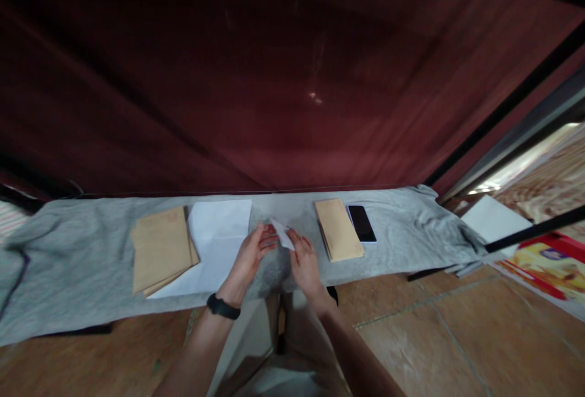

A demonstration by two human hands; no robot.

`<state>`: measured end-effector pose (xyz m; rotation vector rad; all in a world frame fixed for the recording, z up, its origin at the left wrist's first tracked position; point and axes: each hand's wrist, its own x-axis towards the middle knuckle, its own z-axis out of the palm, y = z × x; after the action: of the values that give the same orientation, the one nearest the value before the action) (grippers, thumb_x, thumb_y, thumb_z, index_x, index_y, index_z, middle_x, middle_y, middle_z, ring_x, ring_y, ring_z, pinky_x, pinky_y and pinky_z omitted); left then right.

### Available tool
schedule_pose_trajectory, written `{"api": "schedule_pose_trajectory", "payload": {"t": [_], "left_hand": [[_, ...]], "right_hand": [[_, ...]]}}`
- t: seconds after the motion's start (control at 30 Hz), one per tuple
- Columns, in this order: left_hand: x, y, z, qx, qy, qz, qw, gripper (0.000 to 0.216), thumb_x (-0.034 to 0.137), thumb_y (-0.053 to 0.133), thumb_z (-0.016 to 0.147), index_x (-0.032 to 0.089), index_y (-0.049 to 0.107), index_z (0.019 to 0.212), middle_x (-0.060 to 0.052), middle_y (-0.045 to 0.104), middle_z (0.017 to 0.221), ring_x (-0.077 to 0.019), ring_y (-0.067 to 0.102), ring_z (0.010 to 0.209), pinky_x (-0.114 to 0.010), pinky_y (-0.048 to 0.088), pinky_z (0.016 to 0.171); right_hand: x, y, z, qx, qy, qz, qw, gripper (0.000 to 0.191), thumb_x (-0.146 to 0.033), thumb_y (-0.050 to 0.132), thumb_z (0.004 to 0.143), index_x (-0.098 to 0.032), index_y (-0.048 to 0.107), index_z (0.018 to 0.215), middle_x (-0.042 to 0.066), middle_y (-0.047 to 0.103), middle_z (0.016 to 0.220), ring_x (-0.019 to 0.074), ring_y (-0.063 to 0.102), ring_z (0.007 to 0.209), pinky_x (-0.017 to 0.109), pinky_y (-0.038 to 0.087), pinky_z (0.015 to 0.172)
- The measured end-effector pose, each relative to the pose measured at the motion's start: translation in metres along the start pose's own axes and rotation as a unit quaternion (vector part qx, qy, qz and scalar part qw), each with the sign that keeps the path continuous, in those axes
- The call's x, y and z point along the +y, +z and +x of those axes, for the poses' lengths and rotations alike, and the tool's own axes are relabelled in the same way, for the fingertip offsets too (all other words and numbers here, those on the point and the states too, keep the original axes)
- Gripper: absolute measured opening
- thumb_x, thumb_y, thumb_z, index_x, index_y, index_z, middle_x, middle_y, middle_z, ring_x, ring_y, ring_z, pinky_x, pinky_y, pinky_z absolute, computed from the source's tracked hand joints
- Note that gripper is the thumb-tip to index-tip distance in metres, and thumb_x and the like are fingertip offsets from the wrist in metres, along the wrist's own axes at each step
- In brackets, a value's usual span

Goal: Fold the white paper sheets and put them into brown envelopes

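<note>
A small folded white paper (283, 233) is held over a grey cloth (82, 275) between both hands. My left hand (250, 257), with a black watch on its wrist, pinches the paper's left edge. My right hand (304, 263) grips its right side, fingers curled. To the left lie a stack of white sheets (219, 232) and, partly over them, a pile of brown envelopes (161, 247). A second pile of brown envelopes (338, 228) lies to the right, next to a black phone (362, 223).
The grey cloth covers a long low surface before a dark red curtain (274, 80). A tiled floor (434, 336) lies to the right, with a white sheet (493, 217) and a red-and-yellow box (548, 263). A black bar (534, 226) crosses above them.
</note>
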<state>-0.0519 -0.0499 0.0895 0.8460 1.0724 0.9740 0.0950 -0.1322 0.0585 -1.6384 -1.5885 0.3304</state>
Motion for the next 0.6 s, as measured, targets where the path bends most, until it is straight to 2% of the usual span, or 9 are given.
{"api": "schedule_pose_trajectory", "payload": {"t": [0.03, 0.1, 0.2, 0.27, 0.33, 0.4, 0.47, 0.6], "left_hand": [[0.001, 0.000, -0.002, -0.004, -0.004, -0.011, 1.000, 0.054, 0.064, 0.064, 0.081, 0.018, 0.068, 0.108, -0.014, 0.072, 0.117, -0.0241, 0.071, 0.099, -0.035, 0.059, 0.076], [-0.001, -0.001, -0.006, 0.004, -0.027, -0.001, 1.000, 0.053, 0.061, 0.064, 0.083, 0.019, 0.066, 0.115, -0.015, 0.070, 0.125, -0.0263, 0.069, 0.109, -0.037, 0.059, 0.080], [-0.015, 0.003, -0.011, -0.016, -0.065, 0.018, 0.998, 0.051, 0.052, 0.077, 0.075, 0.018, 0.067, 0.113, -0.014, 0.074, 0.113, -0.0264, 0.072, 0.099, -0.036, 0.059, 0.077], [-0.025, 0.007, -0.012, -0.025, -0.053, 0.008, 0.998, 0.053, 0.046, 0.083, 0.068, 0.016, 0.067, 0.109, -0.012, 0.076, 0.104, -0.0253, 0.073, 0.091, -0.034, 0.058, 0.075], [-0.031, 0.008, -0.009, -0.015, -0.020, 0.017, 1.000, 0.053, 0.041, 0.086, 0.063, 0.015, 0.068, 0.106, -0.010, 0.077, 0.097, -0.0241, 0.073, 0.086, -0.031, 0.057, 0.071], [-0.035, 0.002, -0.003, -0.016, 0.010, 0.057, 0.998, 0.050, 0.036, 0.084, 0.062, 0.013, 0.068, 0.104, -0.008, 0.077, 0.092, -0.0225, 0.072, 0.081, -0.029, 0.055, 0.067], [-0.036, -0.008, 0.007, -0.022, 0.018, 0.098, 0.995, 0.050, 0.031, 0.081, 0.062, 0.012, 0.066, 0.107, -0.006, 0.076, 0.085, -0.0209, 0.071, 0.073, -0.028, 0.054, 0.064], [-0.041, -0.026, 0.024, -0.038, 0.027, 0.189, 0.981, 0.064, 0.025, 0.074, 0.069, 0.012, 0.057, 0.129, 0.000, 0.072, 0.073, -0.0203, 0.069, 0.064, -0.029, 0.053, 0.061]], "right_hand": [[-0.003, 0.001, 0.006, 0.024, 0.048, 0.073, 0.996, 0.048, -0.031, 0.026, 0.106, -0.018, 0.053, 0.143, 0.010, 0.063, 0.139, 0.0213, 0.060, 0.127, 0.039, 0.043, 0.111], [-0.009, 0.003, 0.016, 0.074, 0.137, 0.224, 0.962, 0.052, -0.040, 0.023, 0.106, -0.014, 0.058, 0.136, 0.012, 0.072, 0.124, 0.0233, 0.068, 0.113, 0.037, 0.053, 0.097], [-0.017, 0.007, 0.021, 0.111, 0.199, 0.431, 0.873, 0.054, -0.051, 0.032, 0.103, -0.013, 0.060, 0.128, 0.013, 0.075, 0.115, 0.0252, 0.071, 0.104, 0.038, 0.056, 0.089], [-0.017, 0.011, 0.017, 0.110, 0.220, 0.534, 0.809, 0.048, -0.054, 0.047, 0.097, -0.017, 0.061, 0.123, 0.010, 0.075, 0.115, 0.0240, 0.072, 0.100, 0.036, 0.057, 0.085], [-0.011, 0.014, 0.010, 0.105, 0.252, 0.584, 0.765, 0.041, -0.051, 0.060, 0.089, -0.022, 0.062, 0.116, 0.006, 0.076, 0.109, 0.0223, 0.072, 0.093, 0.034, 0.058, 0.080], [0.001, 0.015, 0.001, 0.112, 0.287, 0.566, 0.765, 0.036, -0.047, 0.065, 0.082, -0.024, 0.062, 0.110, 0.004, 0.076, 0.101, 0.0208, 0.072, 0.085, 0.033, 0.059, 0.075], [0.017, 0.013, -0.006, 0.125, 0.308, 0.509, 0.794, 0.033, -0.044, 0.064, 0.080, -0.023, 0.062, 0.106, 0.004, 0.075, 0.098, 0.0198, 0.072, 0.080, 0.032, 0.058, 0.071], [0.044, 0.007, -0.015, 0.147, 0.318, 0.430, 0.832, 0.033, -0.042, 0.059, 0.084, -0.021, 0.063, 0.109, 0.005, 0.074, 0.101, 0.0209, 0.071, 0.091, 0.033, 0.057, 0.077]]}}
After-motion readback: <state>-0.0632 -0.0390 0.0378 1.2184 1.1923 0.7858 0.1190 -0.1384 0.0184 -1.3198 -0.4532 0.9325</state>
